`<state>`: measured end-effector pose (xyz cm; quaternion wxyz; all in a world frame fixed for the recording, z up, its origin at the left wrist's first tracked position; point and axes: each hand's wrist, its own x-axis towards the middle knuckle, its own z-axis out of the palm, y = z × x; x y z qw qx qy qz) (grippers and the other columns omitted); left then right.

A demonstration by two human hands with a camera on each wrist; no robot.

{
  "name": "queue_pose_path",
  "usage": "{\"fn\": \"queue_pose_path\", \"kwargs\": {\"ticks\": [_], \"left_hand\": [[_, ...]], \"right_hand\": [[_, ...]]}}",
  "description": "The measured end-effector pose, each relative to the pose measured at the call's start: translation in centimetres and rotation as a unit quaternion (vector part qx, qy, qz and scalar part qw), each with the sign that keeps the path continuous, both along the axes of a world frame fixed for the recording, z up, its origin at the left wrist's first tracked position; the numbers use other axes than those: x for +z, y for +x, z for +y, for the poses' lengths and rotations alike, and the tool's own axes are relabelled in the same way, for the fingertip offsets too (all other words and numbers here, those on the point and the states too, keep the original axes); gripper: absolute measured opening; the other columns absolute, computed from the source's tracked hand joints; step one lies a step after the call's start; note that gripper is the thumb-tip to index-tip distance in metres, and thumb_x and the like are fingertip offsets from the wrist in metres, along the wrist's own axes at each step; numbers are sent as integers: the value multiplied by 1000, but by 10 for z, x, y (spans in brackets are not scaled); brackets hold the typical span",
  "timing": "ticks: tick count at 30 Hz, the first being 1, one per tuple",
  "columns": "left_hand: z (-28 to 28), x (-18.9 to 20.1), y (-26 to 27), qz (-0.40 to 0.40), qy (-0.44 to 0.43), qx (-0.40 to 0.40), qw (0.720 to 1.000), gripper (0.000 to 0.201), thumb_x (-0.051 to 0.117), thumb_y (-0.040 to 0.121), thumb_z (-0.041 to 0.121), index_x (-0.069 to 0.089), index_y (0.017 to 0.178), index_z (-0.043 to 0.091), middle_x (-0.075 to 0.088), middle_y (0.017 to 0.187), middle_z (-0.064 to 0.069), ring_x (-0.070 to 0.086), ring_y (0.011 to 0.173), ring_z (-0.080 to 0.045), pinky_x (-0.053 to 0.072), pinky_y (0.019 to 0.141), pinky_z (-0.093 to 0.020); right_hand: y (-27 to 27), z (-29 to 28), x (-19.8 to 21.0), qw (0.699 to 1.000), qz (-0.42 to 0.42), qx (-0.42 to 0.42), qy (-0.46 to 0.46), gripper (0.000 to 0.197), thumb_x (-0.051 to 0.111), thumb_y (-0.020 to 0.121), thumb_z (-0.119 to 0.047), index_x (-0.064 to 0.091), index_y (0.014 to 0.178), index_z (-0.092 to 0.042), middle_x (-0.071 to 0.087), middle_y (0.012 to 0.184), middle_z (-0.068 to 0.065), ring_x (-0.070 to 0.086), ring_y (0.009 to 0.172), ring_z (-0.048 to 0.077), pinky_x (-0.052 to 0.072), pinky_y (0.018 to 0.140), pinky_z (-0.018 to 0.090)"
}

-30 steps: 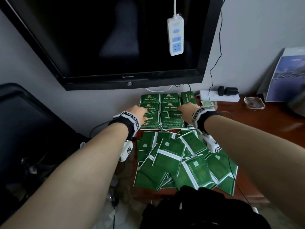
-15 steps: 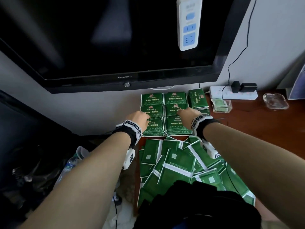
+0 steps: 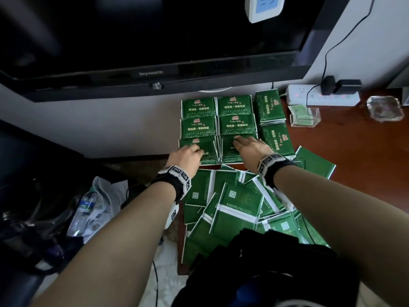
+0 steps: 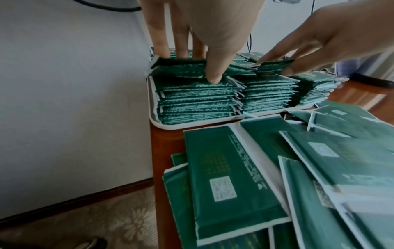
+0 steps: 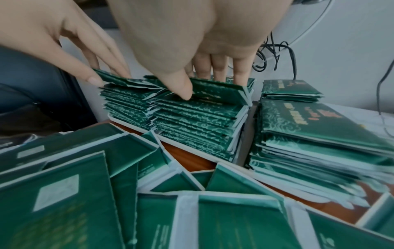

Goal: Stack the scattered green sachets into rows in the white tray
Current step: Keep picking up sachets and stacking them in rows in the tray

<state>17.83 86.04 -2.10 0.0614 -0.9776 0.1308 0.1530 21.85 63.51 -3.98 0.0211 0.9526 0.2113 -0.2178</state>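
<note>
A dark television (image 3: 141, 41) hangs on the pale wall (image 3: 124, 125) above a reddish wooden table (image 3: 363, 156); patterned carpet (image 4: 89, 219) and dark skirting board (image 4: 74, 200) lie below.

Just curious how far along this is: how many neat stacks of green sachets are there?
8: a back pair, a middle pair, a front pair under the left hand and right hand, plus two stacks at their right. The loose pile may hide more.

Glossy green foil-like sachets (image 4: 232, 176), smooth white tray (image 4: 162, 123), probably plastic, on polished reddish wood table (image 3: 365, 151).
</note>
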Motion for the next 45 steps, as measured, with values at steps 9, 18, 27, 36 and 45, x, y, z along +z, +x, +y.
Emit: {"fn": "queue_pose_path", "kwargs": {"ticks": [9,18,27,36,45], "left_hand": [[2,3,7,4,-26,21,999,46,63,94,26,49,138,22,47,137,2,47,125,-20,50,87,-38],[4,-6,19,-2,-17,6,1000,52,71,88,24,49,135,19,47,134,1,48,123,-21,53,82,-37],[4,-15,28,-18,-32,-7,999,58,78,81,25,50,132,17,49,131,-1,50,118,-22,50,90,-37],[3,-13,28,-6,-41,-14,999,59,78,81,28,49,131,16,47,132,-2,48,118,-22,46,98,-39],[-37,8,9,16,-43,-87,995,12,54,96,25,59,107,21,62,102,4,62,89,-16,53,72,-29]], "right_hand": [[3,-1,-6,999,-26,-3,35,66,61,89,-1,38,148,-21,36,152,6,33,140,28,34,115,49],[11,-4,-9,998,-33,-4,49,65,70,88,-15,40,146,-19,39,147,7,38,135,28,37,113,46],[17,-7,-14,997,-50,17,53,68,73,85,-15,40,144,-22,38,141,8,41,130,27,40,111,45],[17,-7,-14,996,-67,17,53,75,77,82,-23,37,146,-22,38,141,9,40,130,26,38,111,45],[-25,-28,12,987,-61,-110,96,56,52,84,1,49,137,-18,43,133,7,45,122,28,42,106,44]]}}
